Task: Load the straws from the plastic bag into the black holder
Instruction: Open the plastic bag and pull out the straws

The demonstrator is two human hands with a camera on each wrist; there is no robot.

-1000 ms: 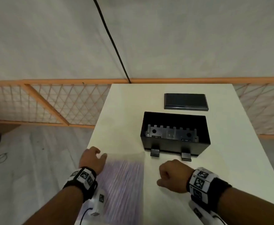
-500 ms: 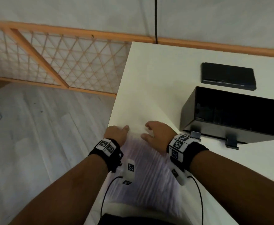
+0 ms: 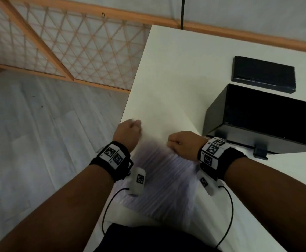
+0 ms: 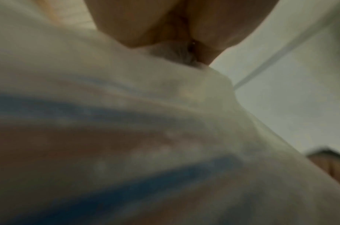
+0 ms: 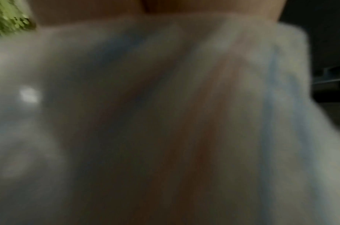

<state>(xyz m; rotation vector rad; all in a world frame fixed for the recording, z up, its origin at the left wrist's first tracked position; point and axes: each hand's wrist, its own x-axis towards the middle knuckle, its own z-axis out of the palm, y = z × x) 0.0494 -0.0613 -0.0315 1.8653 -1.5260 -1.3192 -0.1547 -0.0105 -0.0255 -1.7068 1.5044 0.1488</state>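
Both hands are on the plastic bag (image 3: 164, 180) at the near left corner of the white table (image 3: 170, 73). The left hand (image 3: 128, 132) has its fingers curled onto the bag's far left corner, and the left wrist view shows crumpled film pinched in that grip (image 4: 177, 53). The right hand (image 3: 184, 142) is fisted on the far right corner, fingers bunched over the plastic; its wrist view is too blurred to show the pinch itself. Between the two hands the bag's mouth stretches flat, and the pale straws (image 3: 166, 193) lie packed inside, running near to far under the wrists.

Just right of the right hand stands the black holder (image 3: 219, 113), open on top, its near clips (image 3: 260, 150) poking out toward the wristband. Beyond it, apart, lies the flat black lid (image 3: 263, 73). A wooden lattice fence (image 3: 57, 42) runs along the floor to the left, and a dark cable (image 3: 183, 11) hangs down past the table's far edge.
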